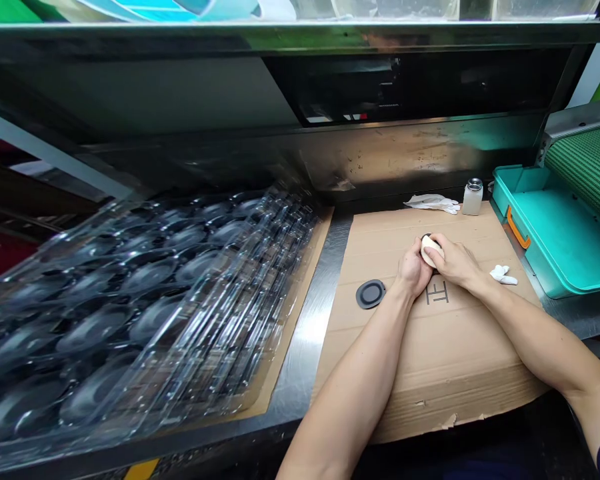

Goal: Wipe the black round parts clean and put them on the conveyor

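Over the cardboard sheet (460, 347), my two hands meet around a small rounded cream-coloured piece (433, 251). My left hand (414, 268) is closed around its left side, where a bit of something dark shows at the top edge. Fingers of my right hand (451, 259) press on the piece from the right. A dark grey round disc (371, 294) lies flat on the cardboard, left of my left hand. To the right of my hands is a small crumpled white item (503, 275).
Stacked clear plastic trays with dark round parts (150, 280) fill the left side. At the back stand a glass bottle (473, 197) and a white glove (433, 203). A teal bin (565, 233) sits right, beside a green conveyor belt (590, 167). A metal shelf edge (300, 40) runs overhead.
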Motion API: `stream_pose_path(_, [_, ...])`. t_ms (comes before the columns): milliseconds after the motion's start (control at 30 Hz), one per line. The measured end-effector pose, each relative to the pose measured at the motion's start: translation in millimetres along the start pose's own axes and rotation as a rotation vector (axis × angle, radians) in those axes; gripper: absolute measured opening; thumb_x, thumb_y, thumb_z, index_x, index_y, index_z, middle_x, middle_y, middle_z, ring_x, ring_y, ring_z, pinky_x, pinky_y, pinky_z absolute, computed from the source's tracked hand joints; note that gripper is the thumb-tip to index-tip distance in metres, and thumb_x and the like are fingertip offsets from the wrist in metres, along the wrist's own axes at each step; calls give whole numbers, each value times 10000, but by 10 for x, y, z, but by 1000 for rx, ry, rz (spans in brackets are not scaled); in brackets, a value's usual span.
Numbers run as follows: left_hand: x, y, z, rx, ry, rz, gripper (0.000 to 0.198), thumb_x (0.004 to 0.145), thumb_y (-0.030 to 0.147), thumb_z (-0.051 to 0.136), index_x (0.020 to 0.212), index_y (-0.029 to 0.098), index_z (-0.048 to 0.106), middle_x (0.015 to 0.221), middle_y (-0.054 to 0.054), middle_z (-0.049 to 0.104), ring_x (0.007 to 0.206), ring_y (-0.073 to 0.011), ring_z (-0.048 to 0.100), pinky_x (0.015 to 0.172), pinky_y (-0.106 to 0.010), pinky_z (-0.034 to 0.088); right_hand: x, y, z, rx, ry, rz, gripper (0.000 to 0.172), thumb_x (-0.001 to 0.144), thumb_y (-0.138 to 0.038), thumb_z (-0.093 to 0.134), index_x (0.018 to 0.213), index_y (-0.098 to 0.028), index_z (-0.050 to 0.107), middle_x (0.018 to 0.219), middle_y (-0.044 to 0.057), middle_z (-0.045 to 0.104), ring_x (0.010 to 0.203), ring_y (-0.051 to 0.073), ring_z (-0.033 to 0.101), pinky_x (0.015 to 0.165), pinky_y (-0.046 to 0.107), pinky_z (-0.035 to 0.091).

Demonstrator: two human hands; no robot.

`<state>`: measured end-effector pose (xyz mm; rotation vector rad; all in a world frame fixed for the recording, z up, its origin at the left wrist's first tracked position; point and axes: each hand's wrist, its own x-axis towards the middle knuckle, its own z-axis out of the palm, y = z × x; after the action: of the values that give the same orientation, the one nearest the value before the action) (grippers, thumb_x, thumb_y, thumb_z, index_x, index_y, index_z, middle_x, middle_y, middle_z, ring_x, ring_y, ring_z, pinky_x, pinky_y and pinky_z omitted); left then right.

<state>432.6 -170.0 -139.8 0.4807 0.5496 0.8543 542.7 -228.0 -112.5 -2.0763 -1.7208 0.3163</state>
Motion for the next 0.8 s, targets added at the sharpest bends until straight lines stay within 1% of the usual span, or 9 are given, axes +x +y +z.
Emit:
stream_pose_path(100, [-4,16,-14,-6,20,24,349,1074,306,385,1135,142,686,1161,-133,754,1221,-237,673,1086,-421,538,27,45,-44,-110,67,141,451,1052,-492,387,1406,-257,538,1077,147,756,970,324,706,846,399,489])
stream_pose_path(167, [-11,29,-24,9,17,21,345,1075,316,384,1113,145,682,1164,-139,753,1218,-240,677,1063,-424,548,48,112,-101,-132,108,192,453,1050,-475,396,1407,-237,540,1076,161,754,970,326,701,852,400,484])
stream_pose_path(267, [-18,47,-33,23,-3,-2,379,1079,348,367,1037,139,680,1169,-156,748,1215,-254,681,1049,-423,549,66,206,-163,-58,155,160,441,1040,-480,415,1387,-245,553,1099,137,753,973,312,696,832,368,478])
stream_pose_path(333, [-17,53,-35,12,-3,7,379,1079,338,363,1010,141,679,1175,-146,748,1203,-252,684,1048,-422,550,70,238,-165,42,171,68,443,1023,-511,443,1364,-256,569,1099,108,753,962,295,692,812,344,471])
stream_pose_path(433, [-12,52,-34,5,-18,10,394,1083,332,350,1032,131,686,1174,-146,749,1199,-252,685,1058,-416,545,64,238,-125,236,115,-103,409,991,-515,496,1278,-252,621,1063,61,752,918,243,677,783,303,462])
stream_pose_path(500, [-12,43,-36,9,-39,-1,400,1084,341,353,1067,121,687,1174,-158,748,1208,-256,684,1075,-420,533,56,220,-93,357,60,-160,364,968,-492,524,1182,-231,662,1024,39,747,885,206,660,763,277,459])
stream_pose_path(567, [-15,27,-40,24,-54,1,382,1081,334,370,1104,119,686,1176,-160,748,1215,-258,683,1092,-433,522,49,201,-68,457,18,-157,337,941,-474,548,1110,-214,682,974,23,738,858,183,645,739,257,459])
stream_pose_path(667, [-25,3,-44,61,-57,27,337,1065,308,422,1116,122,698,1162,-152,754,1208,-263,688,1098,-451,518,48,206,-65,545,-50,-97,316,890,-454,584,1044,-206,705,867,0,715,773,161,623,665,235,444])
stream_pose_path(800, [-40,-9,-40,103,-47,41,298,1044,282,475,1069,106,715,1122,-158,761,1166,-270,706,1085,-455,527,61,291,-169,452,-190,-9,241,808,-392,646,914,-202,749,759,-5,692,678,156,601,595,235,419])
